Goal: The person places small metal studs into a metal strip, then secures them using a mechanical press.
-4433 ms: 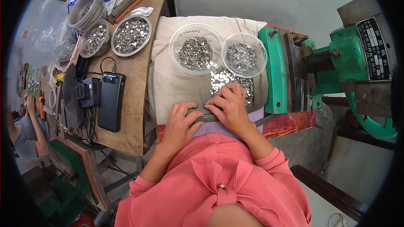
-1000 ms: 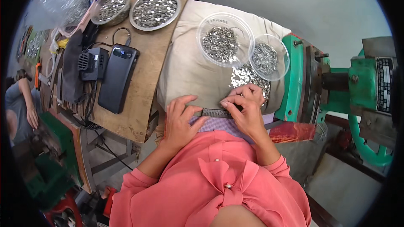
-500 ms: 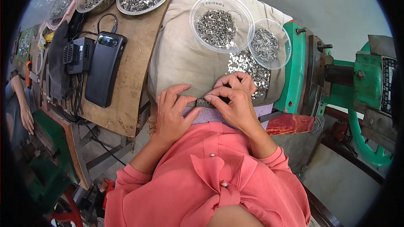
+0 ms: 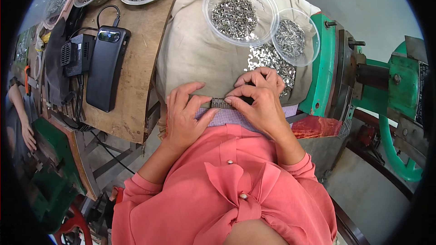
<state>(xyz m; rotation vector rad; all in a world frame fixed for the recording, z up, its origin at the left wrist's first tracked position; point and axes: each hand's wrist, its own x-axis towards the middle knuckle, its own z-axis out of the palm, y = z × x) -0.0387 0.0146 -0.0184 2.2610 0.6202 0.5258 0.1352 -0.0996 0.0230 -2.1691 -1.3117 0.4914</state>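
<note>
Right hand [image 4: 261, 91] nearer left hand [image 4: 182, 113] than 1 s ago, less metal strip [image 4: 219, 103] showing between | strip: cloth's [image 4: 190, 59] near edge | left: fingers spread; right: fingertips at strip, grip I can't tell

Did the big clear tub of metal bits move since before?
No, the big tub sits in the same place compared with the green machine; the camera's view shifted.

We cannot tell whether the right grip [image 4: 262, 96] pinches anything at the slotted metal strip [image 4: 219, 103], whose right end its fingers cover. Beyond that grip, its knuckles hide the near part of the metal-piece pile [image 4: 269, 59], and we find single pieces too small to make out. Far beyond the left grip [image 4: 183, 115], the top edge crops the round dish [image 4: 135, 3].
</note>
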